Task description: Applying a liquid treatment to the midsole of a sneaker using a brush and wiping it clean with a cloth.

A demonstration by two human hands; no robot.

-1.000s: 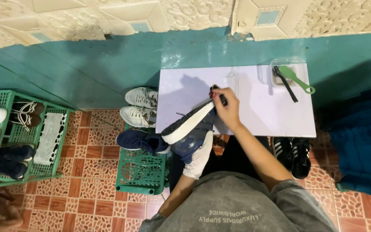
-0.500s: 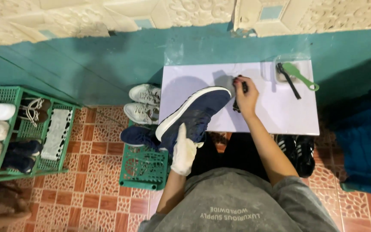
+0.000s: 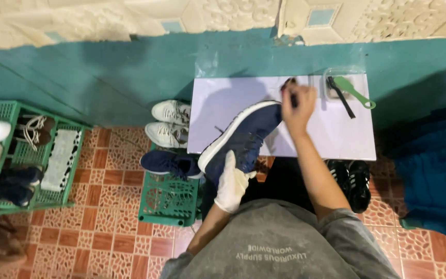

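Left hand: the gloved left hand (image 3: 232, 182) is clamped on the heel end of the navy sneaker (image 3: 243, 138), gripping from 6 o'clock.
Right hand: the bare right hand (image 3: 298, 105) is closed around a small dark tool (image 3: 288, 85), pressed at the sneaker's toe end at 1 o'clock.
Sneaker: held tilted, white sole edge turned to 10 o'clock, toe over the white tabletop (image 3: 336, 134), heel hanging off its near edge.
Around it: a clear tray (image 3: 330, 89) with a green brush (image 3: 356, 92) sits at the tabletop's 1 o'clock corner; a second navy sneaker (image 3: 169, 163) lies on a green crate (image 3: 166, 199) at 9 o'clock, white sneakers (image 3: 169, 123) beyond it.
Risk: the grip covers only the heel, so a hard push at the toe could twist the sneaker loose; a wide elbow swing could knock the tray.
Unclear: the tool's kind is hidden inside the fist; the black shoes (image 3: 351, 178) at 4 o'clock sit partly under the tabletop; the green rack (image 3: 6, 111) at far 9 o'clock is cut off.
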